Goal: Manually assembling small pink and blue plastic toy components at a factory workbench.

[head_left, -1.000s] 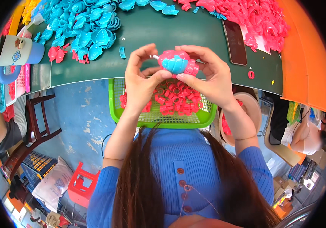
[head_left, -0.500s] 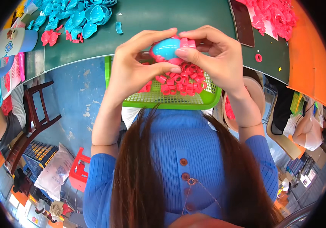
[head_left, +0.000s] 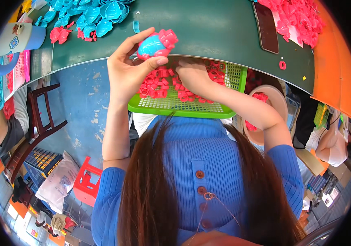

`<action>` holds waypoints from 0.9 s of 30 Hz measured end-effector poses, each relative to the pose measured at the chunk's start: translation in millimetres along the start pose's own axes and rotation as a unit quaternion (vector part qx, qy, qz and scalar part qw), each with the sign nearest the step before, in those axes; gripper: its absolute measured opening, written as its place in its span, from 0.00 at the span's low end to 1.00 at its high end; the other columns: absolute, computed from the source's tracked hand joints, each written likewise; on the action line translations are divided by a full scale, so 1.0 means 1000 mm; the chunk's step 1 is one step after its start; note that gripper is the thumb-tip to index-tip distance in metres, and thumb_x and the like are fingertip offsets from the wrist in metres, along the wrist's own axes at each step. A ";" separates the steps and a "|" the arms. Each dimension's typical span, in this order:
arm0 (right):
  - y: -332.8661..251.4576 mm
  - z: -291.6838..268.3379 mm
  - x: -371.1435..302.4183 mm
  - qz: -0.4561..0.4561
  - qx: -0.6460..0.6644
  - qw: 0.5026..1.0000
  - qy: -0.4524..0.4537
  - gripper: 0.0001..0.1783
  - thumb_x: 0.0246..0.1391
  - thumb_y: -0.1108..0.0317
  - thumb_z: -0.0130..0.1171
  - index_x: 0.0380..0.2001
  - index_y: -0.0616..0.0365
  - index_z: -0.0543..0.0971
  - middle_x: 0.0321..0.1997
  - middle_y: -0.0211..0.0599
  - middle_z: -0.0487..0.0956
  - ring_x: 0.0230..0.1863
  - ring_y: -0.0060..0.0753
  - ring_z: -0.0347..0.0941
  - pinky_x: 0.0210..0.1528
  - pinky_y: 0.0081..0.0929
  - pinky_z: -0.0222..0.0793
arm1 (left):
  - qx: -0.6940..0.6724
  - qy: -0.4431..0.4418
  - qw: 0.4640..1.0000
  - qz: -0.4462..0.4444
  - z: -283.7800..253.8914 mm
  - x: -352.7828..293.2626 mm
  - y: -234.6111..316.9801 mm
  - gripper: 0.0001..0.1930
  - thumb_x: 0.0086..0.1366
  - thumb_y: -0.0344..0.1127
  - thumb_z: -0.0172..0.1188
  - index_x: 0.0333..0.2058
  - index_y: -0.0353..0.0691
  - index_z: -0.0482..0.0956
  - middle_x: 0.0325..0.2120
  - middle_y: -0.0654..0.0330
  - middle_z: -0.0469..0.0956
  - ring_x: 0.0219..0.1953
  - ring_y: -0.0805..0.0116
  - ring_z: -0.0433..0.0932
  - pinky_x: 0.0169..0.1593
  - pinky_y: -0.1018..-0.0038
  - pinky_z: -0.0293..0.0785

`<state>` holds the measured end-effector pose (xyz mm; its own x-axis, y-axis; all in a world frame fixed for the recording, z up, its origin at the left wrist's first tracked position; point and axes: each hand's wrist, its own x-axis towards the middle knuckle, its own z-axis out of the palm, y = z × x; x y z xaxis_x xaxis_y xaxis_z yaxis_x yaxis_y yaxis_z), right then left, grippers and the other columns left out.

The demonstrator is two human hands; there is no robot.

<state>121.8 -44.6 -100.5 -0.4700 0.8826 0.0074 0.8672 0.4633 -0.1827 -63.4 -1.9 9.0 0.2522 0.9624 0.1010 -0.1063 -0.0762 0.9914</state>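
My left hand [head_left: 127, 67] grips a blue and pink plastic toy [head_left: 151, 46] between thumb and fingers, above the near edge of the table. The toy has a rounded, glossy blue body with pink parts around it and a pink piece at its upper right end. My right hand [head_left: 195, 76] is down in the green basket [head_left: 179, 113] on my lap, among small pink plastic rings [head_left: 156, 85]. Its fingertips are hidden there, so whatever they touch or hold does not show.
On the green table [head_left: 208, 24] lie a pile of blue shells [head_left: 101, 18], a heap of pink parts [head_left: 296, 20], a phone [head_left: 266, 28] and one loose pink ring [head_left: 282, 65]. A cap [head_left: 15, 41] sits at the left. A round tub [head_left: 271, 104] with pink pieces stands at my right.
My right hand has let go of the toy and dropped into the basket. My left hand has moved left and slightly up with the toy, which is now turned differently.
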 end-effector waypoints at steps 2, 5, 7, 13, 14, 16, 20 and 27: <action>0.002 0.000 -0.002 0.017 0.083 0.996 0.013 0.05 0.43 0.70 0.57 0.23 0.60 0.74 0.32 0.43 0.75 0.32 0.47 0.74 0.33 0.39 0.70 | 0.001 -0.010 1.000 0.001 0.002 -0.001 -0.004 0.29 0.45 0.26 0.71 0.48 0.30 0.71 0.39 0.56 0.75 0.40 0.73 0.75 0.44 0.77 0.75; -0.003 -0.044 -0.003 0.102 0.279 0.954 -0.041 0.05 0.43 0.73 0.58 0.26 0.63 0.75 0.29 0.42 0.78 0.28 0.41 0.77 0.30 0.33 0.71 | 0.003 -0.021 1.000 -0.017 0.002 -0.002 -0.006 0.30 0.44 0.27 0.72 0.48 0.30 0.71 0.39 0.57 0.75 0.40 0.73 0.75 0.44 0.77 0.75; -0.007 -0.082 -0.010 0.139 0.356 0.924 -0.001 0.07 0.44 0.75 0.57 0.30 0.63 0.76 0.28 0.41 0.79 0.27 0.35 0.77 0.29 0.30 0.71 | -0.018 -0.065 0.996 -0.050 0.004 -0.007 -0.002 0.31 0.43 0.26 0.72 0.48 0.30 0.71 0.40 0.57 0.75 0.41 0.73 0.75 0.45 0.76 0.74; -0.002 -0.137 -0.020 0.176 0.340 0.898 0.218 0.17 0.47 0.81 0.55 0.43 0.62 0.78 0.31 0.41 0.80 0.31 0.22 0.77 0.36 0.19 0.73 | -0.018 -0.123 0.989 -0.075 0.037 -0.018 0.004 0.30 0.43 0.24 0.71 0.47 0.29 0.71 0.40 0.59 0.75 0.42 0.73 0.74 0.46 0.76 0.73; -0.005 -0.138 -0.023 0.209 0.466 0.830 0.225 0.15 0.47 0.81 0.56 0.42 0.63 0.78 0.34 0.41 0.80 0.34 0.23 0.76 0.39 0.19 0.72 | -0.017 -0.104 0.992 -0.072 0.042 -0.018 0.003 0.30 0.43 0.25 0.72 0.47 0.29 0.71 0.40 0.59 0.74 0.42 0.73 0.74 0.47 0.76 0.73; -0.004 -0.142 -0.028 0.238 0.580 0.744 0.231 0.14 0.47 0.81 0.56 0.40 0.64 0.79 0.36 0.40 0.80 0.37 0.24 0.76 0.43 0.19 0.72 | -0.016 -0.090 0.994 -0.065 0.047 -0.018 -0.001 0.30 0.43 0.26 0.72 0.47 0.29 0.71 0.39 0.59 0.74 0.42 0.73 0.74 0.47 0.76 0.73; 0.010 -0.151 -0.038 0.172 0.665 0.702 0.186 0.15 0.45 0.82 0.59 0.40 0.64 0.79 0.41 0.41 0.78 0.42 0.27 0.74 0.47 0.22 0.70 | 0.005 -0.072 0.997 -0.029 0.054 -0.019 -0.003 0.30 0.43 0.27 0.73 0.46 0.28 0.71 0.40 0.58 0.74 0.42 0.73 0.74 0.47 0.77 0.72; 0.040 -0.147 -0.052 0.077 0.642 0.753 0.124 0.20 0.33 0.81 0.69 0.35 0.64 0.81 0.34 0.35 0.74 0.36 0.25 0.72 0.42 0.20 0.68 | -0.023 -0.118 0.992 -0.035 0.067 -0.026 0.006 0.31 0.42 0.26 0.72 0.47 0.28 0.71 0.40 0.57 0.73 0.44 0.71 0.73 0.49 0.76 0.71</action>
<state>205.5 -60.6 36.4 -0.1966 0.9795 0.0426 -0.0394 0.0356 -0.9986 -5.7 -44.6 17.9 0.4780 0.8766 0.0546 -0.1238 0.0057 0.9923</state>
